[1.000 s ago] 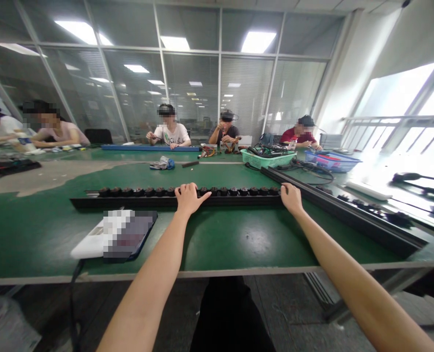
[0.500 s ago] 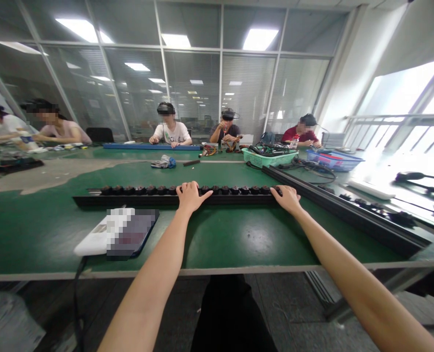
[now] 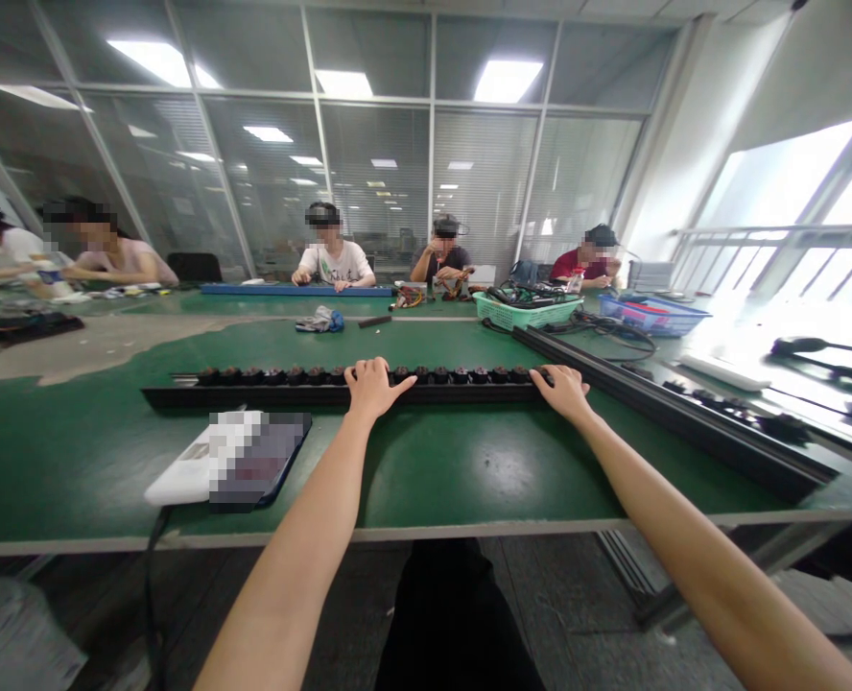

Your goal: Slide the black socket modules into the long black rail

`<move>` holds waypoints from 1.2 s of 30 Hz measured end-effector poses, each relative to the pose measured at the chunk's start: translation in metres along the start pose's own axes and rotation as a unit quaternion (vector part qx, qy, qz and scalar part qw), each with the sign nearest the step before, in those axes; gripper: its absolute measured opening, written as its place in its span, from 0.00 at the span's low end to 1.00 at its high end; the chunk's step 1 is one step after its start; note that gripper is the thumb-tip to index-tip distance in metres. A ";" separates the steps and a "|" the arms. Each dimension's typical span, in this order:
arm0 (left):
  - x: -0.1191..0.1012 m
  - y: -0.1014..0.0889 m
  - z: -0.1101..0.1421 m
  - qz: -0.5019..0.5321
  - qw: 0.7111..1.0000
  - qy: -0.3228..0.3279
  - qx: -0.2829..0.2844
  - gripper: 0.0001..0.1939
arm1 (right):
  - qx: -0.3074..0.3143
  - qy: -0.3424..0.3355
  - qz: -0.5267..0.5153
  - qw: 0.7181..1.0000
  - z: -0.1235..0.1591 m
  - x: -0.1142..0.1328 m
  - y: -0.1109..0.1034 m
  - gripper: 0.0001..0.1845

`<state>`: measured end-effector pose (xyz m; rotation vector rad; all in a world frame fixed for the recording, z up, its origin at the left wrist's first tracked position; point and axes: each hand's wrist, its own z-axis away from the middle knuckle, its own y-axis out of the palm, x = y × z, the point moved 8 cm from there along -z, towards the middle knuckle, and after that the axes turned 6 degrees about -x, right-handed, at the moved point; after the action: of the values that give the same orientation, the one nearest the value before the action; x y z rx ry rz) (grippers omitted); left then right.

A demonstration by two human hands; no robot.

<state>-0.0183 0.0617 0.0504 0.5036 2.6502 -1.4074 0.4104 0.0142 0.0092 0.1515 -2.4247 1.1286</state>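
Left hand [image 3: 373, 389] and right hand [image 3: 562, 392] lie open on the black rail [image 3: 268, 395], gripping nothing (flat contact only); a slip could knock the small dark parts [image 3: 455, 375] loose.

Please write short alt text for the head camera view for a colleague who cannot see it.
The left hand and right hand rest on a black rail lined with dark round parts on a green workbench. Co-workers sit at the bench's far side.

Matt black metal rail [image 3: 340, 395]; smooth, glossy green worktop [image 3: 59, 451]; green plastic lattice basket [image 3: 527, 312]; blue plastic crate [image 3: 649, 319]; smooth glass partition [image 3: 375, 182].
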 end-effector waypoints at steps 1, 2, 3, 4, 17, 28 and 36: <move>0.000 0.000 0.000 0.001 1.000 0.000 -0.001 0.30 | 0.001 0.002 -0.001 1.000 0.000 0.000 0.000 0.26; 0.000 0.001 0.000 0.002 1.000 -0.001 -0.002 0.30 | 0.003 0.005 -0.001 1.000 0.001 0.001 -0.001 0.25; 0.000 0.001 0.000 0.002 1.000 -0.001 -0.002 0.30 | 0.004 0.007 -0.002 1.000 0.001 0.002 -0.002 0.25; 0.000 0.001 0.000 0.003 1.000 0.000 -0.002 0.30 | 0.006 0.009 -0.003 1.000 0.002 0.003 -0.003 0.25; 0.001 0.002 0.000 0.002 1.000 0.002 -0.005 0.30 | 0.008 0.072 -0.007 0.997 0.008 0.013 -0.012 0.24; 0.001 0.002 0.000 -0.004 1.000 0.002 -0.007 0.29 | 0.005 0.089 -0.012 0.996 0.005 0.011 -0.014 0.23; 0.001 0.002 0.000 -0.002 1.000 -0.001 -0.002 0.29 | 0.007 0.096 -0.018 0.995 0.002 0.008 -0.012 0.21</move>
<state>-0.0186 0.0632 0.0488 0.4964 2.6524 -1.4020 0.4061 0.0055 0.0193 0.0856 -2.2373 1.0915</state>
